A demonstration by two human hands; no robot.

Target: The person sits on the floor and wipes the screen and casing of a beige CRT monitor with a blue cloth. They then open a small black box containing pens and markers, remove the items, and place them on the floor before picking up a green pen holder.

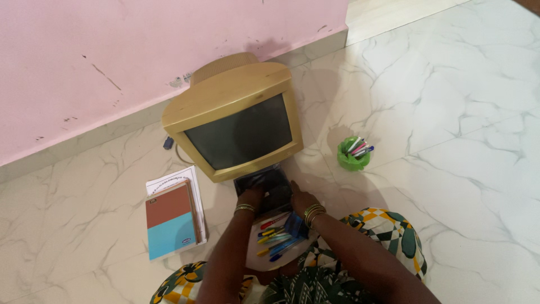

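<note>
1. Head view: our left hand (251, 197) and right hand (296, 197) both rest on a dark flat case (264, 188) lying on the floor just in front of the old monitor (236, 121).
2. Each grip looks pressed flat on the case; we cannot tell whether the fingers close round its edges.
3. Loose pens (275, 239) lie between our wrists. A notebook (170, 220) sits to the left, a green cup (353, 155) of pens to the right.
4. Risk, as we judge it: pulling the case back could scatter the pens, since they lie right behind it.
</note>
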